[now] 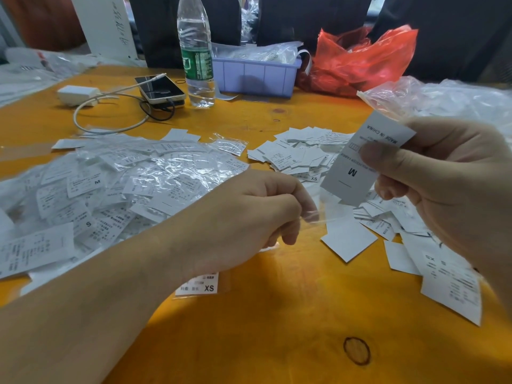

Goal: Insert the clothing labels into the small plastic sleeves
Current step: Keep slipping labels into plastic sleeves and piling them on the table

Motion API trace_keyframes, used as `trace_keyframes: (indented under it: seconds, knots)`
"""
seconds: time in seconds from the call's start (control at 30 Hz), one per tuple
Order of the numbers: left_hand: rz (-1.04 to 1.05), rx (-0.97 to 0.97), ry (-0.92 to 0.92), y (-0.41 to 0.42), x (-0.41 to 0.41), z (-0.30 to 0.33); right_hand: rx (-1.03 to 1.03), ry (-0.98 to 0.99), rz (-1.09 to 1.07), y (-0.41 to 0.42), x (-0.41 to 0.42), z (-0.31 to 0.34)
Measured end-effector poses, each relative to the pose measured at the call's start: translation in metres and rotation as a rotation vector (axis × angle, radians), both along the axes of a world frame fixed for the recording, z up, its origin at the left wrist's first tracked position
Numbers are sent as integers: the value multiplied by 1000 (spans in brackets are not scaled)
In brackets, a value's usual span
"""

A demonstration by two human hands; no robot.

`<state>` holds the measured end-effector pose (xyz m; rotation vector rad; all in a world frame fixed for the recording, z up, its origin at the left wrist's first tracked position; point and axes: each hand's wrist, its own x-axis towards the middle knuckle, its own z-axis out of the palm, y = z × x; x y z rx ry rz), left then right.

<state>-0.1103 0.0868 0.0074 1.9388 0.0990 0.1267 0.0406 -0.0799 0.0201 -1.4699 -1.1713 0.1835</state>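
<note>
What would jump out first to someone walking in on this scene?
The right hand holds up a white label marked M above the orange table. The left hand pinches a clear plastic sleeve just below it. At left lies a heap of bagged labels, loose ones at centre.

right hand (pixel 454 187) pinches label (pixel 360 164); left hand (pixel 249 214) pinches sleeve (pixel 327 217).

An orange wooden table (pixel 277 314) with a dark knot (pixel 356 350) fills the view; dark chairs (pixel 310 20) and a white board (pixel 108 26) stand behind it.
</note>
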Motion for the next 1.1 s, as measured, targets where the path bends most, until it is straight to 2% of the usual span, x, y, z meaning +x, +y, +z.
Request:
trace_keyframes:
  seconds: [0.3,0.47,0.63,0.87,1.1]
  knots:
    - [-65,-61,24,0,0,4,14,-93,-57,1,-5,1]
    - [-50,-47,38,2,1,1,11,-78,-39,2,-6,1]
    - [-39,-20,45,2,1,1,-39,-29,-20,2,-7,0]
    - [-4,37,18,0,1,0,-50,154,28,5,-11,-3]
    - [14,15,-22,2,1,-1,-75,253,61,6,-12,-4]
